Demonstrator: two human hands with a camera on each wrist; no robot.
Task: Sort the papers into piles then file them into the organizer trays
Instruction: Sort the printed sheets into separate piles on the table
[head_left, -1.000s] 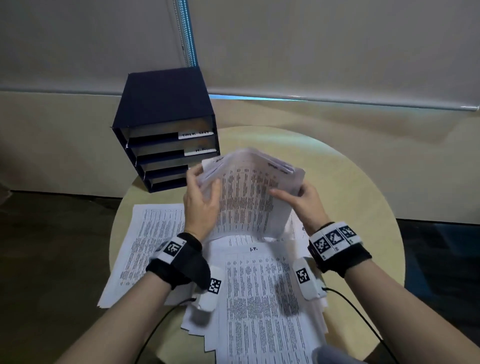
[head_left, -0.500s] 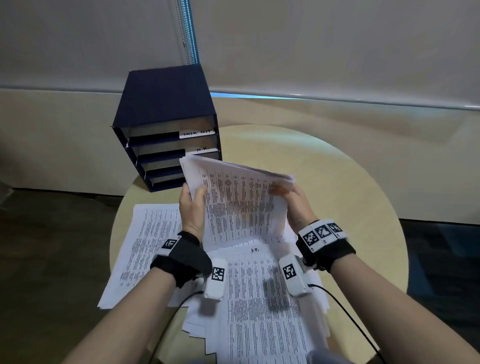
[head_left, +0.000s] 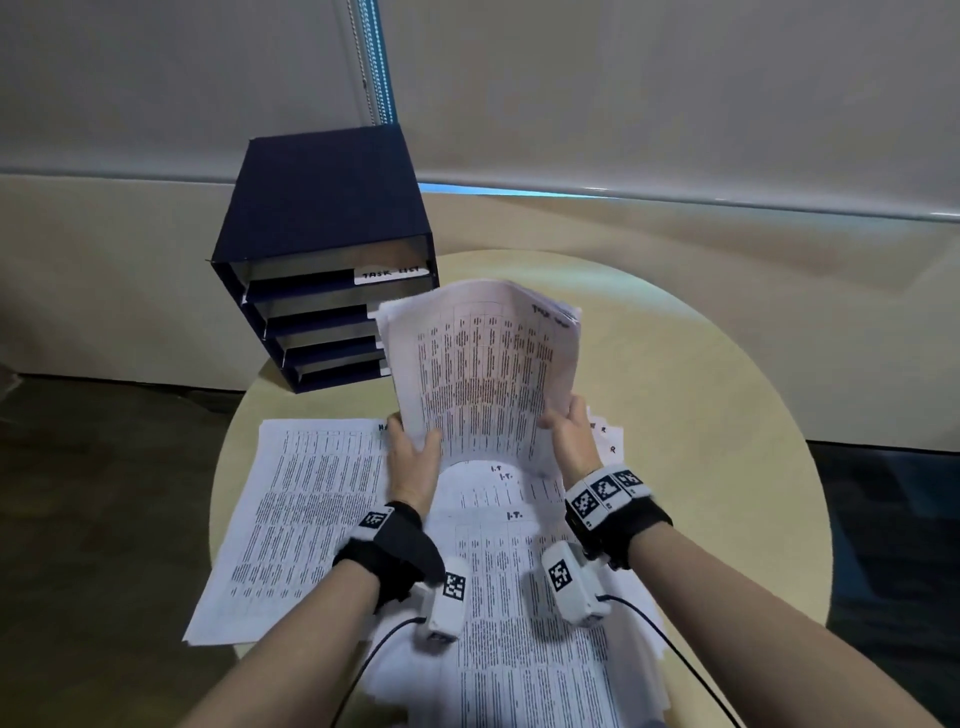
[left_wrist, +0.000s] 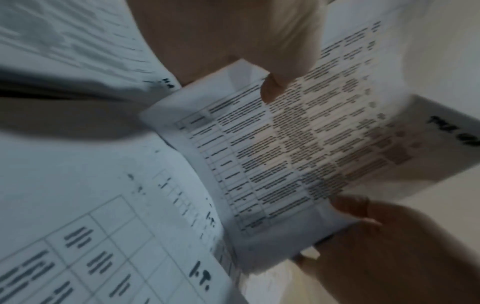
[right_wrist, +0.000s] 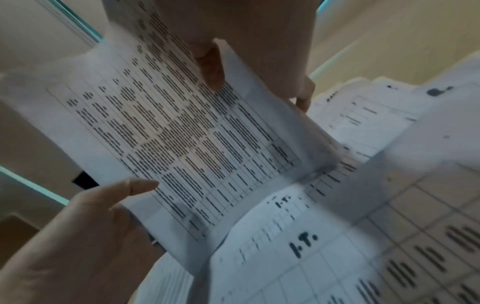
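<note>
1. Sheaf (head_left: 483, 374): a stack of printed table sheets, held upright above the desk (head_left: 701, 415), bowed back at the top. Its lower edge hangs just over the middle pile. A handwritten label sits at its top right corner; too blurred to read surely.
2. Left hand (head_left: 413, 460): grips the sheaf's lower left edge, thumb (left_wrist: 272, 90) pressed on the printed face, fingers behind.
3. Right hand (head_left: 571, 436): grips the sheaf's lower right edge, thumb (right_wrist: 211, 67) on the face, fingers curled behind the sheets.
4. Middle pile (head_left: 524, 623): loose sheets fanned on the desk below both wrists, several headed "I.T." in marker.
5. Left pile (head_left: 301, 514): sheets lying flat on the desk's left side, overhanging the near left rim.
6. Right pile (head_left: 608, 436): corners of further sheets showing beyond the right hand, marked with a handwritten letter.
7. Organizer (head_left: 322, 260): dark blue box with four stacked trays, standing at the desk's far left edge, openings facing the person. The top tray bears a white label reading "TASK LIST". The sheaf's upper left corner overlaps the lower trays' fronts in the head view; contact cannot be told.
8. Wrist bands: black, with printed square markers and white cabled units, one on each forearm.
</note>
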